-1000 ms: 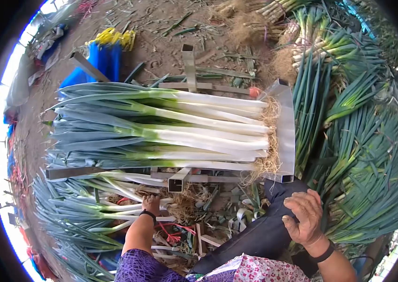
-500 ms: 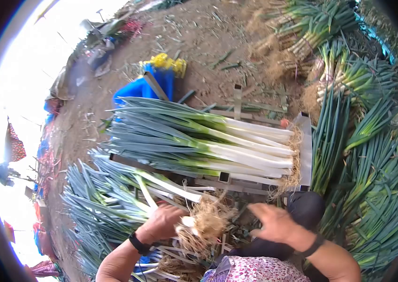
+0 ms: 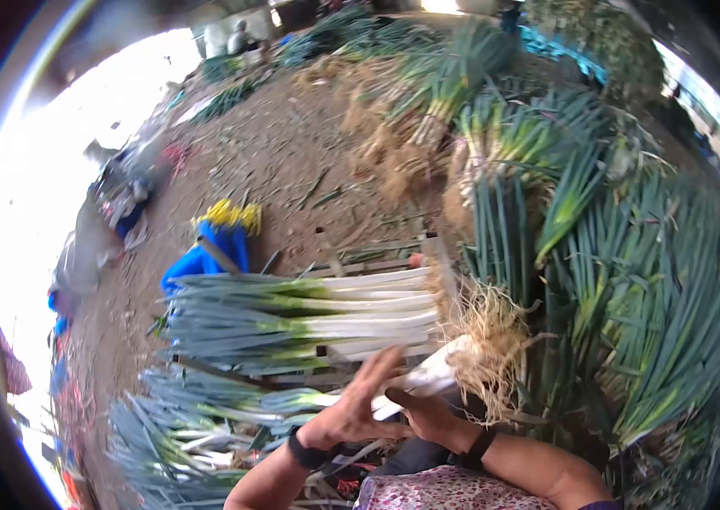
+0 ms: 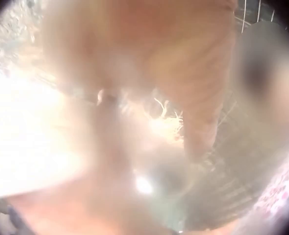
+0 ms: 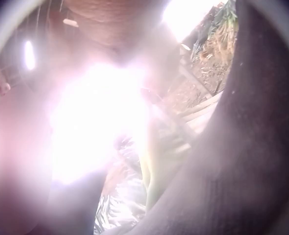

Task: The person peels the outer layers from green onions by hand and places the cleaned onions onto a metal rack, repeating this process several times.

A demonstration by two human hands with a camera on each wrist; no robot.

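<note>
Now, left hand (image 3: 350, 415) spread, thumb and fingers forming wide V; right hand (image 3: 438, 421) beside it, grip unclear; smooth, white, cylindrical leek stalk (image 3: 433, 372) against hands, shaggy straw-coloured wiry roots (image 3: 489, 350) beyond.

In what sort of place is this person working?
Probably a farm's sorting or packing area: leek-like plants lie heaped on an earthen floor, and a metal frame holds a neat row of them.
</note>
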